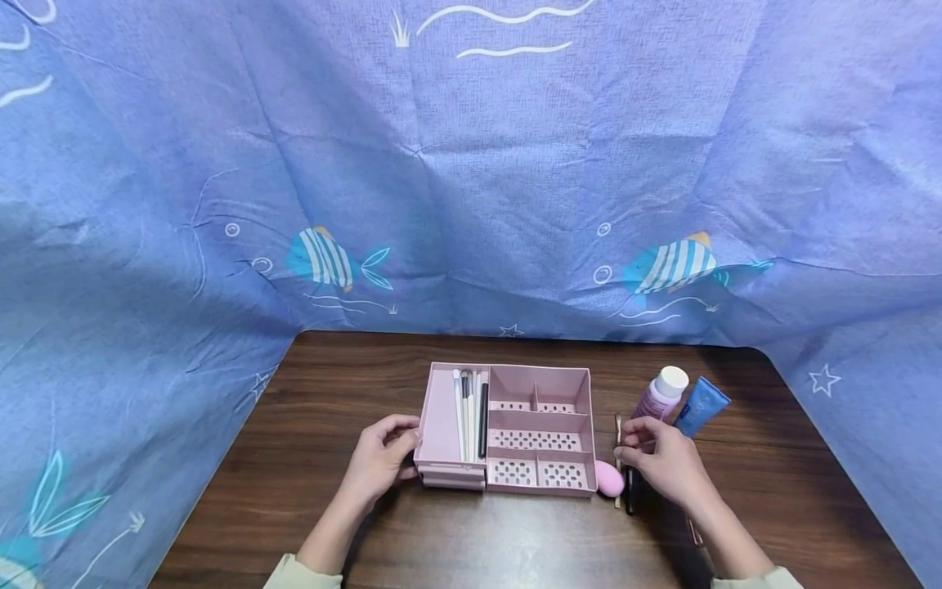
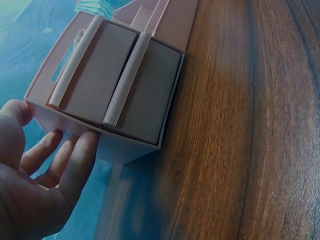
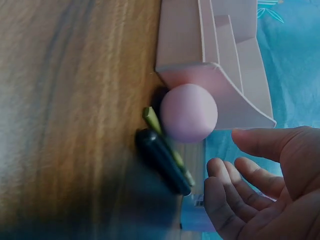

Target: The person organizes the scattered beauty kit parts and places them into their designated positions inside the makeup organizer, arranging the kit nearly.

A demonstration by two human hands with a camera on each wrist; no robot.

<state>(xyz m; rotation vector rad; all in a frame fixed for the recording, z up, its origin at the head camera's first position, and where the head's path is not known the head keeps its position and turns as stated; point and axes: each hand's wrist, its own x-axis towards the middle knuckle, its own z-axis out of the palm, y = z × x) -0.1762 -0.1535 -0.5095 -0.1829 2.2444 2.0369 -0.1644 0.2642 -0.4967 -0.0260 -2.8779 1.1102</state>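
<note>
A pink organizer (image 1: 441, 409) stands on the table, with several slim makeup brushes (image 1: 471, 417) and a black pencil-like stick (image 1: 483, 421) on its left top. My left hand (image 1: 371, 458) touches the organizer's left side wall; in the left wrist view its fingers (image 2: 82, 155) lie against that wall beside two drawers (image 2: 145, 90). Right of the organizer sits a pink makeup sponge (image 3: 189, 112). My right hand (image 1: 666, 466) hovers by a thin gold stick (image 1: 617, 501) and a black tube (image 3: 159, 160). In the right wrist view, its thumb and fingers are apart with nothing between them.
Behind the right hand stand a pink bottle with a white cap (image 1: 671, 383) and a blue squeeze tube (image 1: 705, 402). A rose-gold item (image 1: 695, 533) is partly hidden under the right forearm. Blue fish-print cloth (image 1: 500, 204) surrounds the brown table (image 1: 338, 376).
</note>
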